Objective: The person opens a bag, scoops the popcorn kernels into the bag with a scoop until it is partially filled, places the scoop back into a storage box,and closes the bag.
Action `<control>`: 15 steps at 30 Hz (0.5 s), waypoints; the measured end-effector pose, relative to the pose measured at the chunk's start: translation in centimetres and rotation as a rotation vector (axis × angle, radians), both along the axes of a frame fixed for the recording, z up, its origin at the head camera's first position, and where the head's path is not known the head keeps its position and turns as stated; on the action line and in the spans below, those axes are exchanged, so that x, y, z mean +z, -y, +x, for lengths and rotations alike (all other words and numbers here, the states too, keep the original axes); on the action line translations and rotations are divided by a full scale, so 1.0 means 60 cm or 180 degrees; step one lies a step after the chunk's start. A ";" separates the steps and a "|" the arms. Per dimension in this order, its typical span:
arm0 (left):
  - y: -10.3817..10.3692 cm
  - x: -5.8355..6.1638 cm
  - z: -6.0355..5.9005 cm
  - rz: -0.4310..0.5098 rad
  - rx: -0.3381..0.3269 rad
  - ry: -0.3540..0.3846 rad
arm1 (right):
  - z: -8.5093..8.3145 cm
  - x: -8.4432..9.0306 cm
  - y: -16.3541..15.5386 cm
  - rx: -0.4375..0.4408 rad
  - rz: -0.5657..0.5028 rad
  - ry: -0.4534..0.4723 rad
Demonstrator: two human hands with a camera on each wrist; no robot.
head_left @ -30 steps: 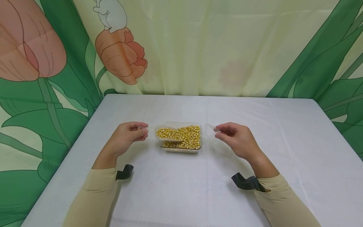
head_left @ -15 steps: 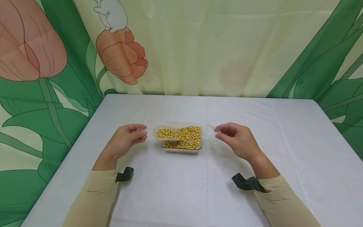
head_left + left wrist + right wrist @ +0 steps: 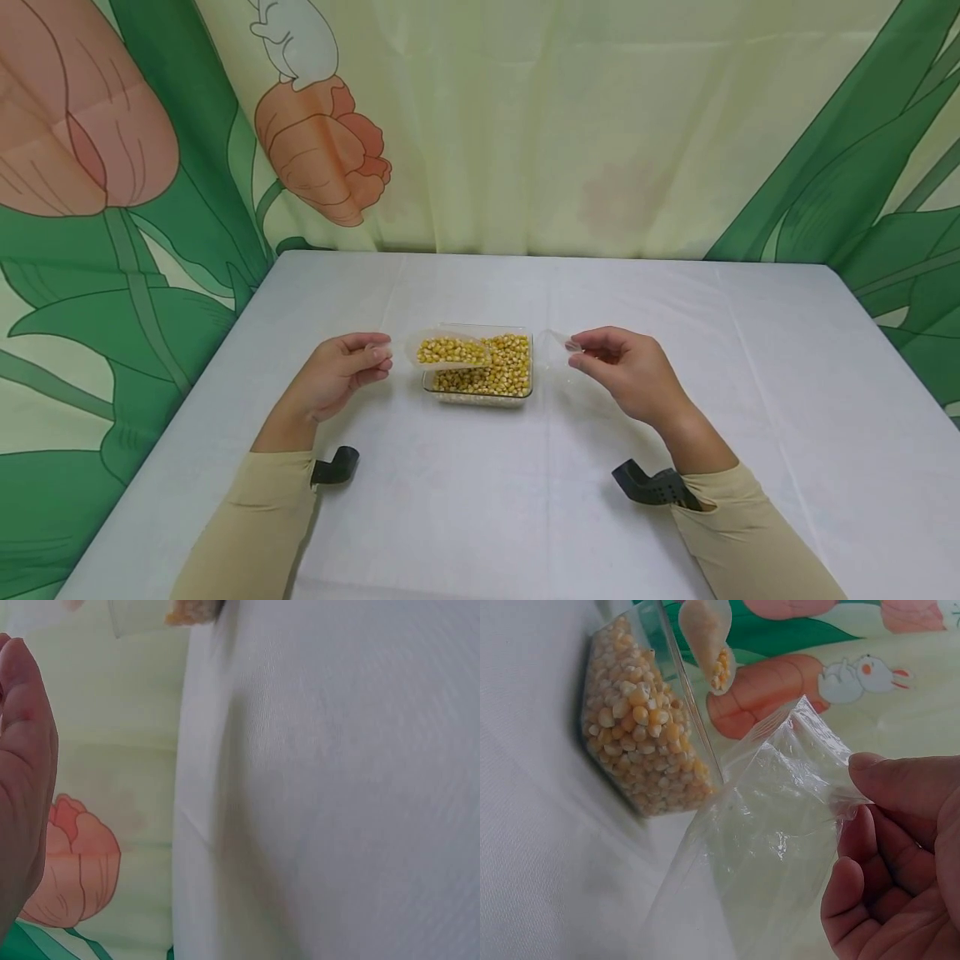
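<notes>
Held the clear scoop (image 3: 448, 350), heaped with corn kernels (image 3: 504, 373), by its handle in the curled fingers (image 3: 372, 354) of the left hand (image 3: 337, 377), lifted and levelled a touch since a second ago, just above the left end of the tub (image 3: 480, 399) on the counter (image 3: 480, 500). Kept the empty plastic bag (image 3: 558, 354) pinched at its rim by the right hand (image 3: 630, 373), just right of the tub, unmoved. Judged the load clear of the heap, none yet in the bag.

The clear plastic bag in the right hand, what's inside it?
The clear plastic bag, pinched at its top edge by the right hand, looks empty. The corn kernels sit in the container beside it and in the scoop.
</notes>
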State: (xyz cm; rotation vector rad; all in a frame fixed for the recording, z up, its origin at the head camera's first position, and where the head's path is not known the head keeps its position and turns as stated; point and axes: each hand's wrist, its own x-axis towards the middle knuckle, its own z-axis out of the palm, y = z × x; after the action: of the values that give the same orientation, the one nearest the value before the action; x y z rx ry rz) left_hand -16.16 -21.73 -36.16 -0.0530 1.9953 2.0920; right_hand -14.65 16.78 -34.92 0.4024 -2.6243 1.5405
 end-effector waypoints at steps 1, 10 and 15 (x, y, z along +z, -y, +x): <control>-0.001 -0.001 0.000 0.0050 0.0002 0.0003 | 0.000 0.000 0.000 0.0003 -0.0001 0.0000; -0.020 0.001 -0.005 0.0308 -0.0102 -0.0109 | 0.001 0.000 0.001 0.0001 0.0025 -0.0001; -0.035 0.003 -0.008 0.0382 -0.0137 -0.0143 | 0.000 0.002 0.003 0.0029 -0.0013 -0.0003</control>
State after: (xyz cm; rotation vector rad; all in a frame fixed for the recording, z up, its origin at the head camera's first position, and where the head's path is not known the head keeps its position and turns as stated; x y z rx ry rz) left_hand -16.65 -19.65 -35.97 0.0585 1.8736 2.1993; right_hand -14.67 16.63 -34.79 0.4155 -2.6218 1.5479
